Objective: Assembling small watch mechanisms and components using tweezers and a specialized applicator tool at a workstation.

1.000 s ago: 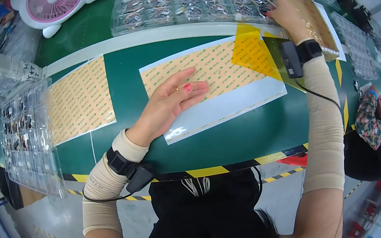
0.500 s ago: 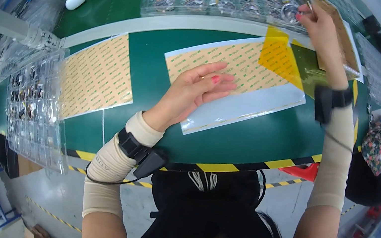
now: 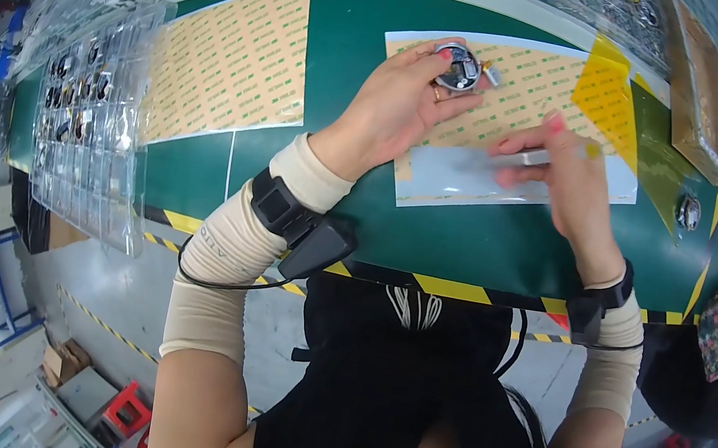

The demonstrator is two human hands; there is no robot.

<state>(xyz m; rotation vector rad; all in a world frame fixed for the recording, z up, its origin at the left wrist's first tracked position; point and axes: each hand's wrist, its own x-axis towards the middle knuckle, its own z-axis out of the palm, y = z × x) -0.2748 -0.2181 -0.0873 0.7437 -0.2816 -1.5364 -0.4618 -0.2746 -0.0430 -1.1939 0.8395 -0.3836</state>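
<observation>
In the head view, the middle sheet point(image 3: 532, 96), tan with green marks, serves as my landmark. Over its upper left part, the left hand point(image 3: 398, 102) holds a round part point(image 3: 458, 68) between thumb and fingers, with a small connector point(image 3: 490, 74) sticking out at its right; whether the hand touches the sheet, I cannot tell. Over the sheet's right half is the right hand point(image 3: 573, 179), its fingers close together about a slim grey tool point(image 3: 533, 158), too blurred for me to name. Yellow film point(image 3: 606, 99) covers the sheet's upper right end; a second round part point(image 3: 688, 213) lies to its right, and a second sheet point(image 3: 234, 61) to its left. In my judgement, the round part is best gripped lightly by its rim, the connector left unbent, and the tool kept steady, its tip away from the part's face.
</observation>
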